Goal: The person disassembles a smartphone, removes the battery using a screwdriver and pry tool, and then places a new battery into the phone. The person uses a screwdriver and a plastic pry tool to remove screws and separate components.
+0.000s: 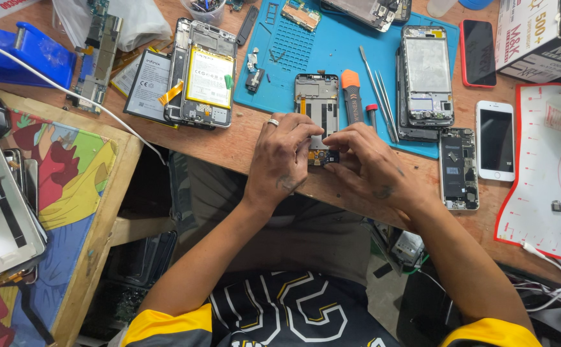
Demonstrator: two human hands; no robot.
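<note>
Both hands were on the opened phone frame (317, 106) at the near edge of the blue work mat (293, 45), right at the desk's lip. The left hand (281, 157), ring on one finger, had its fingertips pinched on the frame's lower end, and the right hand (367, 167) had its fingertips pressed together on a small board piece (324, 156) there. An orange-handled screwdriver (351, 95) and tweezers (378, 93) lay just beyond the right fingers, and a phone with a yellow battery (208, 77) sat further off past the left ones.
</note>
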